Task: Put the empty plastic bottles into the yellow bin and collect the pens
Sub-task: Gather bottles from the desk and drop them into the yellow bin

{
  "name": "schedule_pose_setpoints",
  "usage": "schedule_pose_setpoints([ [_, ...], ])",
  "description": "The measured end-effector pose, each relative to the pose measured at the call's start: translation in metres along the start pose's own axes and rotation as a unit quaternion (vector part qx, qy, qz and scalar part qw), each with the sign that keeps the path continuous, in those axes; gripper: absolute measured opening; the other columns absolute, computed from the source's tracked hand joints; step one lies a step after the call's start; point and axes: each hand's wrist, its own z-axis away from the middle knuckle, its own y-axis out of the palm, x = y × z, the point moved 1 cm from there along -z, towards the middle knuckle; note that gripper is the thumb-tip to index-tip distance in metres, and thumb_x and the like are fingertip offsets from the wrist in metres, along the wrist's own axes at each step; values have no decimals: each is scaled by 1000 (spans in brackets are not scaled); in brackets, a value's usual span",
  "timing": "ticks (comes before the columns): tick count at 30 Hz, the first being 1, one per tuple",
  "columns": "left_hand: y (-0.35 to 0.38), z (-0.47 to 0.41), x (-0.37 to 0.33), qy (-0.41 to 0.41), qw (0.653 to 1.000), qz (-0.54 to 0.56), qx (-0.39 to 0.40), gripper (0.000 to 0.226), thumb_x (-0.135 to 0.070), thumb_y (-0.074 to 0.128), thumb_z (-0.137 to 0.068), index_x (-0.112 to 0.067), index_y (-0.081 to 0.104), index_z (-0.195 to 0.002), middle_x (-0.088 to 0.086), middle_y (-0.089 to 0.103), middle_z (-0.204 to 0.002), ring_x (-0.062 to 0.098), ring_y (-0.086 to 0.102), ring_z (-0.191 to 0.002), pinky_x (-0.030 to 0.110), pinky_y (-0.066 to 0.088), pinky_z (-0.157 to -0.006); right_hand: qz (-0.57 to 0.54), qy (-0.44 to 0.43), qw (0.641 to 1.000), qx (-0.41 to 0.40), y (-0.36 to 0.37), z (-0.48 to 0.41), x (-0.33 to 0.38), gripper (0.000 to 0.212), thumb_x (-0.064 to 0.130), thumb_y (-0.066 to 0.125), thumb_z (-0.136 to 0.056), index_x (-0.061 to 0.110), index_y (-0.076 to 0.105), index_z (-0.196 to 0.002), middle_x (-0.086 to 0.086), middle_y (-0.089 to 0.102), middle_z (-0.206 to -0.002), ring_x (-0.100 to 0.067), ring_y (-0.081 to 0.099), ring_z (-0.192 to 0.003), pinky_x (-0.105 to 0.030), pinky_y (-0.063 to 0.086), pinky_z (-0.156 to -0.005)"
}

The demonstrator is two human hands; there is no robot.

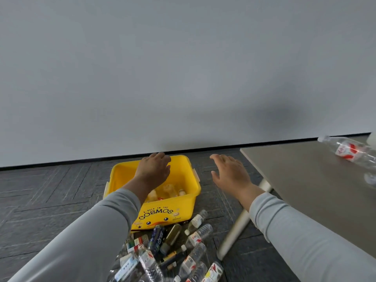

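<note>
Evidently the yellow rectangular plastic bin (183,202), printed with dark lettering on its near wall, is set on the dark grey carpeted floor (50,190) close to the pale wall (183,68) and within arm's reach, so that bottles can be dropped in without being carried far. A few clear empty plastic bottles (168,191) are seen lying at its bottom. The left grip (154,169) is held directly above the bin's opening with the fingers spread and relaxed and nothing grasped. This is a place from which anything let go would fall inside. The right grip (230,174) is held in the air just beside the bin, between it and the white bench leg (238,226), and is likewise released and empty. A heap of clear and dark plastic bottles (175,247) is left on the floor just in front of the bin, on the person's side, so most of the sorting is judged to be not yet done. One more clear bottle with a red-and-white label (350,150) is laid on its side on the grey bench (305,180) at the right. No pens can be told apart with certainty.
</note>
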Motion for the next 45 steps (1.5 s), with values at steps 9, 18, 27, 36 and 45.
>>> schedule_pose_setpoints([
  [9,-42,-8,-117,140,989,7,-53,26,-28,39,-93,-16,59,-104,3,63,-105,23,56,-99,31,45,-74,69,90,993,-13,-69,80,-62,45,29,47,-91,14,37,-133,-9,54,-127,-29,51,-112,-37,39,-91],
  [18,-65,-6,-264,277,959,32,-54,25,-27,40,-91,-13,58,-103,4,62,-106,25,56,-101,33,46,-75,155,227,961,-22,-143,212,-138,49,35,44,-94,17,32,-138,-9,53,-132,-27,53,-116,-37,45,-91],
  [27,-80,21,-409,387,918,74,-54,31,-30,41,-90,-15,56,-112,3,57,-115,23,51,-107,35,48,-80,187,344,919,-44,-205,351,-181,44,35,50,-91,19,39,-131,-4,55,-130,-23,55,-115,-36,46,-93],
  [36,-85,49,-512,467,880,88,-12,59,-32,52,-89,-16,28,-141,4,27,-148,24,21,-138,39,32,-107,211,413,885,-36,-233,443,-204,41,31,44,-93,17,39,-131,-4,55,-129,-24,55,-113,-36,46,-91],
  [45,-75,22,-589,485,871,25,75,89,-37,64,-80,-18,8,-147,9,3,-155,27,8,-142,43,15,-113,209,443,871,-44,-241,474,-237,43,31,46,-93,19,35,-134,-4,49,-136,-24,48,-122,-37,45,-95],
])
